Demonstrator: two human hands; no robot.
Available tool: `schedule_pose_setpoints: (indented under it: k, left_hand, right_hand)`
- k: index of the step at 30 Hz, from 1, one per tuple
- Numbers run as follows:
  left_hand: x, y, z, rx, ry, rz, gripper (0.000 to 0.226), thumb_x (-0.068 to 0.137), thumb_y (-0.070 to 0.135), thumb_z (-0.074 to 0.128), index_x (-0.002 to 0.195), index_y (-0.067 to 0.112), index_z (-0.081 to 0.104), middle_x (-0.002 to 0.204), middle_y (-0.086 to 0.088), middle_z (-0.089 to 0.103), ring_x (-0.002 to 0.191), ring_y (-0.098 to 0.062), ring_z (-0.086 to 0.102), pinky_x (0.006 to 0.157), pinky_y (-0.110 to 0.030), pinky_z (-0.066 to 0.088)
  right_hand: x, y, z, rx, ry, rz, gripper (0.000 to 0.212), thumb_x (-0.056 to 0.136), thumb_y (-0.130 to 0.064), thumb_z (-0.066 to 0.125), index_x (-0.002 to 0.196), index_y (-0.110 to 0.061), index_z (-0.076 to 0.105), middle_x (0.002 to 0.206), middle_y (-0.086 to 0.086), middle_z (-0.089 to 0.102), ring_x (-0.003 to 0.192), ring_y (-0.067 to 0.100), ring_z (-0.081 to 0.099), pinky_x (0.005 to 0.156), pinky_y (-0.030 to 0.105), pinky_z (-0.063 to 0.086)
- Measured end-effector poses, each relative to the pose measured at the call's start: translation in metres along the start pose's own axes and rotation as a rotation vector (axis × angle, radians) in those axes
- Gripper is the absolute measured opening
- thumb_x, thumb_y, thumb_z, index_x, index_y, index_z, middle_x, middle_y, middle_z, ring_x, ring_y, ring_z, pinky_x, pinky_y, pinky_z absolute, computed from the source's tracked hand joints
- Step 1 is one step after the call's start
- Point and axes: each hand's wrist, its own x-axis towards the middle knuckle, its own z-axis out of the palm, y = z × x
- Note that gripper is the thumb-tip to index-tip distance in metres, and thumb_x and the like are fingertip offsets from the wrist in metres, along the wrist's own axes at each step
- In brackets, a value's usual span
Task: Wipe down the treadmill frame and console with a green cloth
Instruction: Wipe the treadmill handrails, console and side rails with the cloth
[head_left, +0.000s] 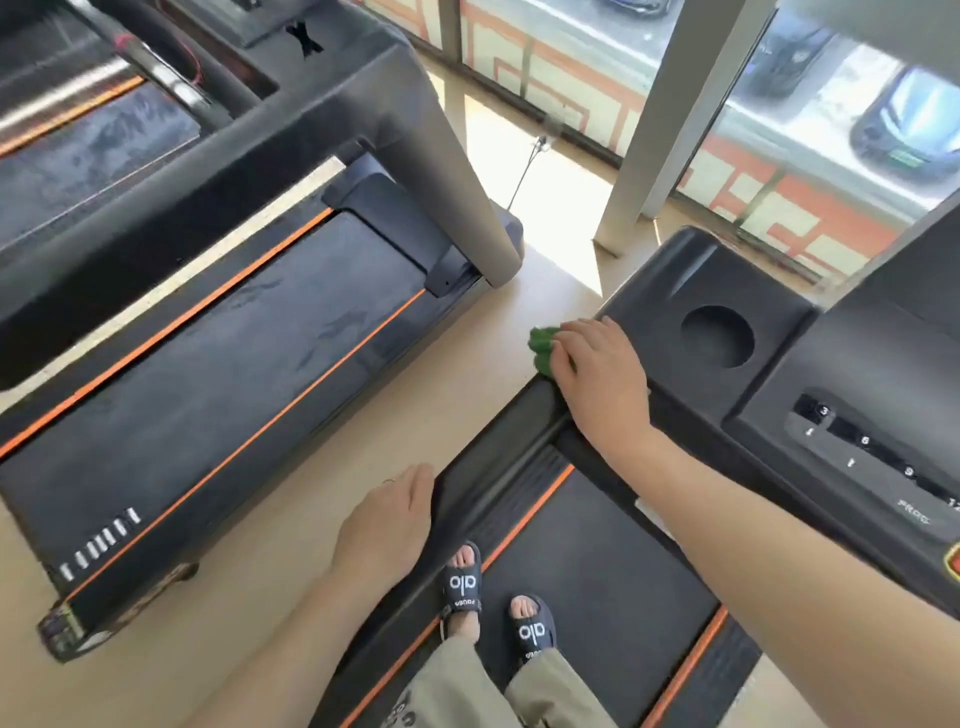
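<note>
You're standing on the treadmill (597, 571) belt, its console (852, 395) at 3 o'clock in view; a second treadmill (208, 338) sits across the floor strip at 9–10 o'clock, not your job from what I can tell. Console's left wing with the cup holder (717, 336) is the surface in hand. Your right hand (602, 379) lies flat, fingers extended, pressing the green cloth (543, 348) onto the wing's left edge where it meets the handrail (498, 483); cloth mostly under the palm, only a bunched bit showing toward 9 o'clock. Your left hand (389, 525) is open, holding nothing, resting on the handrail at 6–7 o'clock, likely bracing. Advice: spread the cloth flatter so more of it contacts, keep pressure even, work overlapping passes toward 3 o'clock, dip into the cup holder recess, then go light over the button panel (878, 457). Keep the left hand braced.
</note>
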Motion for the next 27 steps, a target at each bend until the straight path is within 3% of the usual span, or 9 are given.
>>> schedule_pose_setpoints:
  k: [2,4,9,13,15,18,22,25,27]
  left_hand:
    - [-0.01,0.002,0.01,0.069,0.093,-0.034,0.035,0.106,0.033,0.017,0.084,0.023,0.043,0.083,0.002,0.057,0.083,-0.027,0.057,0.078,-0.044,0.051]
    - [-0.012,0.0,0.015,0.108,0.182,-0.055,0.035,0.105,0.031,0.019,0.084,0.024,0.045,0.082,0.001,0.059,0.078,-0.027,0.057,0.074,-0.043,0.052]
    - [-0.01,0.001,0.019,0.179,0.273,-0.021,0.035,0.105,0.03,0.024,0.088,0.022,0.052,0.091,-0.002,0.067,0.084,-0.03,0.061,0.07,-0.041,0.051]
    - [-0.008,-0.004,0.022,0.213,0.313,-0.026,0.038,0.105,0.028,0.021,0.086,0.019,0.052,0.09,-0.007,0.068,0.081,-0.032,0.059,0.063,-0.037,0.038]
    - [-0.007,-0.002,0.021,0.209,0.323,-0.061,0.043,0.104,0.03,0.016,0.079,0.018,0.05,0.082,-0.005,0.065,0.071,-0.025,0.05,0.063,-0.035,0.032]
    - [-0.007,0.001,0.022,0.193,0.349,-0.072,0.046,0.104,0.029,0.018,0.073,0.016,0.049,0.072,-0.001,0.058,0.061,-0.018,0.042,0.057,-0.033,0.028]
    - [-0.007,0.0,0.021,0.205,0.39,-0.056,0.05,0.104,0.031,0.018,0.067,0.017,0.049,0.064,0.001,0.057,0.053,-0.013,0.044,0.049,-0.03,0.027]
    - [-0.008,0.002,0.022,0.242,0.406,-0.033,0.048,0.105,0.03,0.02,0.066,0.02,0.045,0.061,0.004,0.053,0.052,-0.01,0.044,0.044,-0.027,0.024]
    - [-0.011,0.004,0.021,0.248,0.411,-0.012,0.044,0.105,0.029,0.022,0.068,0.022,0.044,0.062,0.004,0.05,0.055,-0.018,0.047,0.048,-0.032,0.027]
  right_hand:
    - [-0.013,-0.026,0.003,0.059,0.012,0.108,0.027,0.101,-0.008,0.049,0.081,-0.005,0.067,0.094,0.006,0.069,0.091,0.03,0.06,0.096,0.042,0.045]
    - [-0.038,-0.057,0.006,0.131,-0.021,0.048,0.03,0.102,-0.007,0.046,0.078,-0.006,0.065,0.089,0.005,0.067,0.087,0.03,0.058,0.09,0.041,0.044]
    - [-0.095,-0.109,0.009,0.224,-0.123,-0.235,0.023,0.1,-0.013,0.054,0.087,-0.006,0.072,0.102,0.007,0.072,0.102,0.026,0.064,0.108,0.034,0.038]
    - [-0.061,-0.066,0.004,0.172,-0.161,-0.619,0.028,0.104,-0.015,0.052,0.085,-0.004,0.069,0.094,0.012,0.07,0.088,0.031,0.064,0.094,0.043,0.049]
    - [-0.028,-0.029,0.001,0.084,-0.092,-0.567,0.022,0.098,-0.005,0.059,0.077,-0.004,0.064,0.081,0.013,0.065,0.076,0.034,0.061,0.084,0.048,0.051]
    - [0.007,0.01,-0.01,0.025,-0.049,-0.277,0.018,0.096,-0.004,0.062,0.077,-0.003,0.065,0.081,0.012,0.067,0.076,0.033,0.059,0.09,0.044,0.05]
    - [-0.011,-0.02,-0.004,0.107,-0.029,-0.003,0.029,0.1,-0.013,0.05,0.079,-0.005,0.068,0.088,0.007,0.069,0.083,0.03,0.058,0.084,0.041,0.046]
    - [-0.053,-0.07,0.002,0.203,-0.046,-0.094,0.03,0.099,-0.009,0.051,0.073,-0.006,0.066,0.087,0.006,0.068,0.084,0.029,0.058,0.084,0.041,0.046]
    - [-0.077,-0.096,0.001,0.245,-0.072,-0.165,0.026,0.1,-0.007,0.054,0.077,-0.005,0.067,0.089,0.007,0.069,0.088,0.028,0.062,0.091,0.041,0.047]
